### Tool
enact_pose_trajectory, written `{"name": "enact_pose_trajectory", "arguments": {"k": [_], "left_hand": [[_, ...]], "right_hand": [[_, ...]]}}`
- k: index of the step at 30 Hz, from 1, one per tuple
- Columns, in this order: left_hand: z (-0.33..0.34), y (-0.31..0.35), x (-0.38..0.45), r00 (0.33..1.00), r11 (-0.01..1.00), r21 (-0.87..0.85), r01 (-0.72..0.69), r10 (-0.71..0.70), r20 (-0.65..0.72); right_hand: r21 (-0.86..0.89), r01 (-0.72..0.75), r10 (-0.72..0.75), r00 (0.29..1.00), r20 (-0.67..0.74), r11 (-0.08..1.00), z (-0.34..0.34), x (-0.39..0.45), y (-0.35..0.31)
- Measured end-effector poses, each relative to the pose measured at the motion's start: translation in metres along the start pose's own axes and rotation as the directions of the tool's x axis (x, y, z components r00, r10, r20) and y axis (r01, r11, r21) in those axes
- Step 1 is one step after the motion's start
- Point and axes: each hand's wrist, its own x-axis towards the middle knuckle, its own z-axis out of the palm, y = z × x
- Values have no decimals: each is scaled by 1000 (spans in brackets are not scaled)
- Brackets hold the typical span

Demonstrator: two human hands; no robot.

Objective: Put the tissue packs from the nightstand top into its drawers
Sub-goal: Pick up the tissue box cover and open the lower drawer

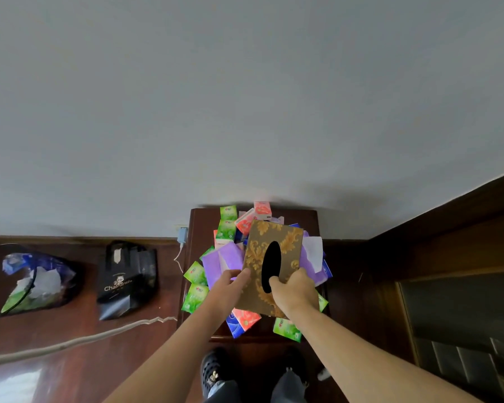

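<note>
A dark wooden nightstand [198,225] stands against the wall, its top heaped with several small tissue packs in green [195,298], pink [262,210], blue [234,325] and purple [224,258]. Above the heap I hold a gold-patterned brown tissue box cover [262,248] with a black oval slot. My left hand [230,283] grips its left edge. My right hand [294,292] grips its near end, a finger hooked into the slot. The drawers are hidden below the top.
A black paper bag [127,279] and a plastic bag of rubbish [35,280] lie on the wooden floor to the left. A white cable [70,341] runs across the floor from a wall plug [182,234]. Dark wooden furniture [448,257] stands at the right. My shoes [216,370] are below.
</note>
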Motion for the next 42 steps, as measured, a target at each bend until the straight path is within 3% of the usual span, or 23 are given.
{"name": "enact_pose_trajectory", "arguments": {"k": [9,17,20,22,25,28,35,42], "left_hand": [[-9,14,-26,996,998,-48,-45,48,69],[2,20,-52,980,945,-276,-174,194,47],[3,15,-62,970,907,-363,-213,241,33],[1,8,-67,965,893,-403,-202,251,73],[-2,-4,-75,948,898,-401,-182,268,170],[-1,-14,-80,932,912,-352,-210,296,211],[-6,-57,-53,881,877,-320,-357,430,195],[-1,-110,-1,814,802,-348,-486,560,153]], "right_hand": [[32,123,-122,992,-38,992,-32,-17,-2],[224,224,-218,975,-54,948,-55,-45,8],[465,228,-291,954,67,855,-64,-54,26],[655,101,-321,920,225,749,-70,-61,37],[765,-50,-336,879,339,642,-69,-66,52],[869,-76,-376,881,288,489,-56,-66,60],[934,6,-420,894,155,356,9,-44,69],[911,168,-537,841,67,377,71,-1,93]]}}
